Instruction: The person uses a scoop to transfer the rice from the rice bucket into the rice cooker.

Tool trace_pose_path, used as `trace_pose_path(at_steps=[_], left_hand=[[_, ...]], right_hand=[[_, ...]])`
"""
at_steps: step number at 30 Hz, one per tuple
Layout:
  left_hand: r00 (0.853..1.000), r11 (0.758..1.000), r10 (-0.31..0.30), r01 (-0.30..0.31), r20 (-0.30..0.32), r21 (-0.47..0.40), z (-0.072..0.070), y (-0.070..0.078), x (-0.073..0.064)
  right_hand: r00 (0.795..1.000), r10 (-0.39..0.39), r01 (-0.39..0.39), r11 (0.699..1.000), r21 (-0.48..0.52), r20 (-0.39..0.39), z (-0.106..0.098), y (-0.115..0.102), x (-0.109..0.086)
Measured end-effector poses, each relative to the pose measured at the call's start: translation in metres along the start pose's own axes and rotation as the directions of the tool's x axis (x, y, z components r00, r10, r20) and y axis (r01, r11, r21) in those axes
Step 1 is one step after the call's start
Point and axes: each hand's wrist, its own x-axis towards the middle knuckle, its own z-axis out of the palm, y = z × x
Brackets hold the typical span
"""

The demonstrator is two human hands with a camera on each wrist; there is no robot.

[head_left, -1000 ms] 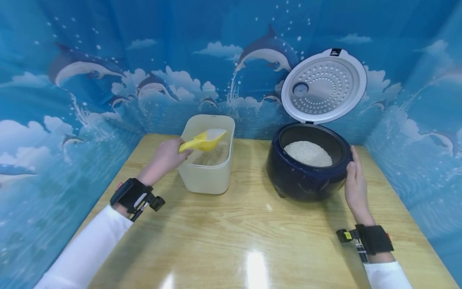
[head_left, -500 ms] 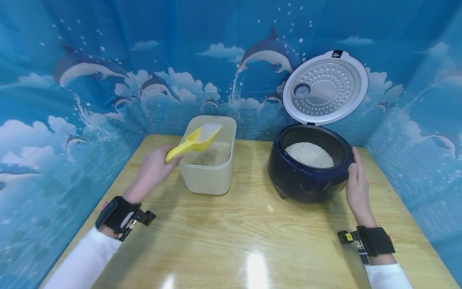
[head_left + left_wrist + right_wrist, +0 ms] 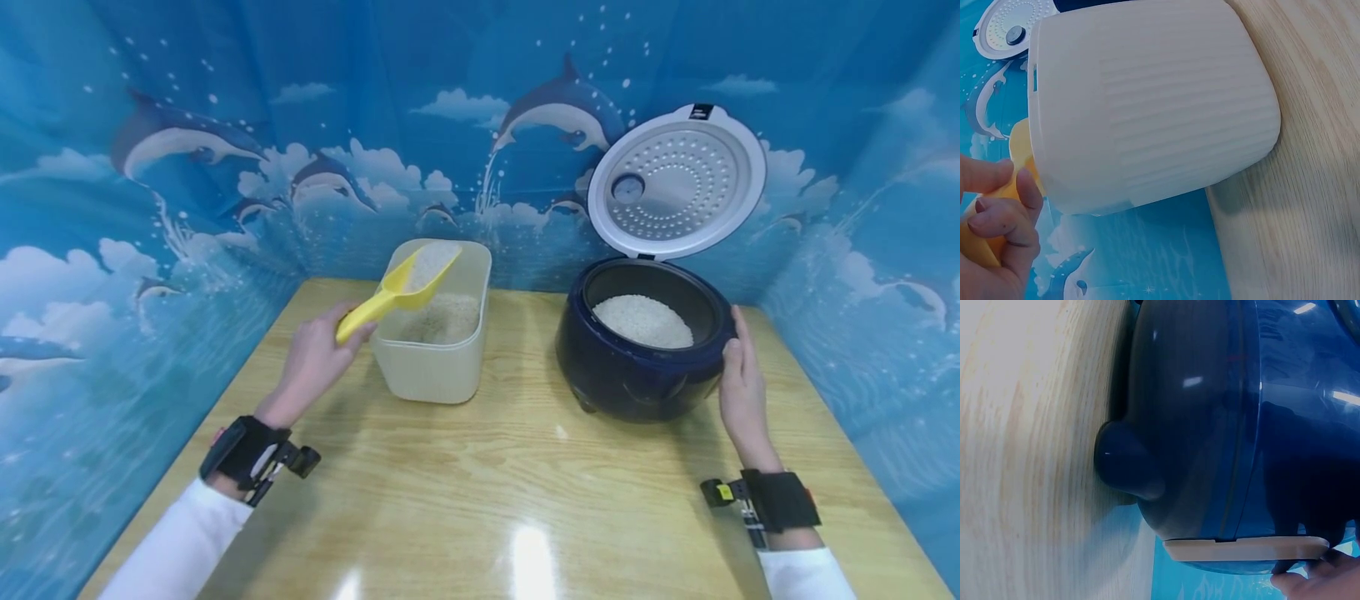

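Observation:
With curled fingers my left hand (image 3: 318, 354) grips the handle of a yellow scoop (image 3: 367, 317), which bears a heap of white rice (image 3: 433, 262). The scoop is tilted over the mouth of a cream plastic bin (image 3: 431, 375) holding more rice. In the left wrist view the bin's ribbed side (image 3: 1166, 106) hides most of the scoop. My right hand (image 3: 744, 400) rests on the right side of a dark blue rice cooker (image 3: 637, 383), fingers mostly straight. White rice (image 3: 643, 321) lies in the cooker's pot. Fingertips (image 3: 1288, 581) touch near a beige side piece (image 3: 1247, 549) in the right wrist view.
The cooker's lid (image 3: 678, 183) stands raised at the back, near the blue dolphin curtain (image 3: 420, 100). Curtains also flank both sides of the wooden table (image 3: 465, 475). A stretch of tabletop separates bin and cooker.
My left hand has drawn back left and down with the loaded scoop, whose blade now tilts upward more. The right hand keeps its place on the cooker.

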Motion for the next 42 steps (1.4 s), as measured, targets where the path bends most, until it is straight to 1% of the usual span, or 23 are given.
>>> trace_pose_path(at_steps=[6, 10, 12, 15, 18, 24, 29, 33, 34, 38, 42], left_hand=[[1.0, 1.0, 0.017, -0.017, -0.025, -0.014, 0.003, 0.004, 0.002], [0.998, 0.998, 0.052, -0.053, -0.046, -0.028, 0.001, 0.011, 0.004], [0.997, 0.997, 0.069, -0.071, -0.044, -0.037, 0.0, 0.016, 0.005], [0.995, 0.994, 0.095, -0.096, -0.02, -0.05, -0.002, 0.025, 0.007], [0.992, 0.991, 0.123, -0.121, 0.019, -0.06, -0.004, 0.037, 0.011], [0.978, 0.98, 0.191, -0.185, 0.086, -0.074, 0.0, 0.065, 0.025], [0.953, 0.958, 0.279, -0.267, 0.119, -0.108, 0.007, 0.093, 0.04], [0.929, 0.943, 0.327, -0.31, 0.174, -0.118, 0.01, 0.114, 0.054], [0.921, 0.94, 0.338, -0.321, 0.192, -0.114, 0.01, 0.119, 0.058], [0.883, 0.924, 0.381, -0.366, 0.273, -0.108, 0.012, 0.138, 0.075], [0.849, 0.916, 0.395, -0.393, 0.351, -0.079, 0.014, 0.16, 0.096]], right_hand=[[1.0, 0.001, -0.001, 1.0, -0.015, -0.015, -0.005, 0.001, 0.0], [1.0, 0.006, -0.007, 1.0, -0.021, -0.021, -0.008, 0.003, 0.0], [1.0, 0.004, -0.005, 1.0, -0.021, -0.021, -0.01, 0.004, 0.0], [1.0, -0.005, 0.004, 1.0, -0.022, -0.021, -0.012, 0.005, 0.0], [1.0, -0.012, 0.011, 1.0, -0.016, -0.024, -0.014, 0.006, 0.0], [1.0, -0.007, 0.007, 1.0, 0.007, -0.028, -0.017, 0.006, -0.001], [0.999, -0.018, 0.018, 1.0, 0.017, -0.029, -0.015, 0.005, 0.0], [1.0, -0.02, 0.021, 1.0, 0.016, -0.014, -0.01, 0.004, 0.002], [1.0, -0.022, 0.022, 1.0, 0.016, -0.012, -0.009, 0.004, 0.003], [1.0, -0.027, 0.027, 1.0, 0.014, -0.012, -0.005, 0.004, 0.005], [0.999, -0.034, 0.035, 0.999, 0.02, -0.004, -0.004, 0.004, 0.007]])
